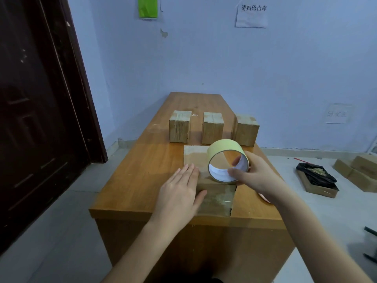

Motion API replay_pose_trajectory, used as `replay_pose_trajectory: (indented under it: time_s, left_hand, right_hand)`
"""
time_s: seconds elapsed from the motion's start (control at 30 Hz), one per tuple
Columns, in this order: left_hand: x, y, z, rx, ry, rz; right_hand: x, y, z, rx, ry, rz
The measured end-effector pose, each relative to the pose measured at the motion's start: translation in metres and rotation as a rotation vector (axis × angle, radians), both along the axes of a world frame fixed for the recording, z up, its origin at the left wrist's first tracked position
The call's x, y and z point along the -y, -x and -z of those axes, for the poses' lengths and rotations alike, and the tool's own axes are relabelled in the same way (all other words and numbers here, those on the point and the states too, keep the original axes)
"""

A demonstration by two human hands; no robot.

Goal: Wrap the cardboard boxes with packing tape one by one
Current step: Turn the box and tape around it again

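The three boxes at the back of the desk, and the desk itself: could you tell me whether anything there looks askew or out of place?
Slightly. The right box is turned at an angle, while the left box and middle box face squarely forward. Nothing on the desk looks spilled or damaged.

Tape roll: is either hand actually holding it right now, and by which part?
Yes. The right hand grips the tape roll at its right-hand rim, one finger inside the core. The left hand holds nothing; it lies flat on the cardboard box.
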State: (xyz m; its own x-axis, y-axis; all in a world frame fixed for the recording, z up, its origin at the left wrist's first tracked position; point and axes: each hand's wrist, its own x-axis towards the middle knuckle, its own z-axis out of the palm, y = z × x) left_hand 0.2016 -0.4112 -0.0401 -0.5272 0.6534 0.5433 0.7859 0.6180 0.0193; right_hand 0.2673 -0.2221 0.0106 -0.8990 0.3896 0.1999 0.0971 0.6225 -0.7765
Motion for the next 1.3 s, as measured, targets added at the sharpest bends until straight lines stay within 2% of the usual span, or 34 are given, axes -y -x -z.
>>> replay_pose_trajectory:
  time_s: [0.1,0.27,0.43,0.53,0.7,0.73,0.8,0.87,0.9,1.1,1.2,1.3]
  left_hand:
    - [0.002,0.002,-0.001,0.015,-0.009,0.010]
    - [0.001,0.005,-0.002,0.003,0.009,0.027]
    - [0.001,0.005,-0.001,0.042,-0.022,0.038]
    - [0.002,0.004,-0.002,0.051,-0.035,0.046]
    - [0.002,0.006,-0.003,0.059,-0.049,0.069]
    - [0.002,0.005,-0.004,0.065,-0.061,0.067]
    - [0.001,0.005,-0.004,0.080,-0.071,0.065]
    - [0.001,0.005,-0.002,0.086,-0.068,0.063]
    - [0.001,0.005,-0.002,0.092,-0.067,0.065]
    - [0.002,0.000,-0.005,0.085,-0.089,0.070]
    - [0.002,0.002,-0.005,0.070,-0.089,0.066]
    - [0.002,0.003,-0.005,0.109,-0.093,0.067]
  right_hand:
    - [-0.011,-0.004,-0.009,0.017,0.181,-0.045]
    - [-0.017,-0.015,-0.004,-0.060,0.520,0.005]
    - [-0.006,-0.010,0.016,-0.026,0.399,0.005]
    - [-0.016,-0.010,0.014,-0.033,0.468,0.027]
    - [-0.024,-0.017,0.017,-0.109,0.767,0.059]
    - [-0.023,-0.017,0.019,-0.122,0.747,0.090]
    - [-0.020,-0.017,0.022,-0.119,0.577,0.147]
    - [-0.017,-0.017,0.021,-0.056,0.395,0.105]
    - [-0.017,-0.016,0.021,-0.014,0.368,0.064]
    - [-0.029,-0.018,0.022,-0.014,0.678,0.002]
    - [-0.031,-0.020,0.032,-0.090,0.939,0.056]
    - [-0.025,-0.021,0.045,-0.124,0.978,0.129]
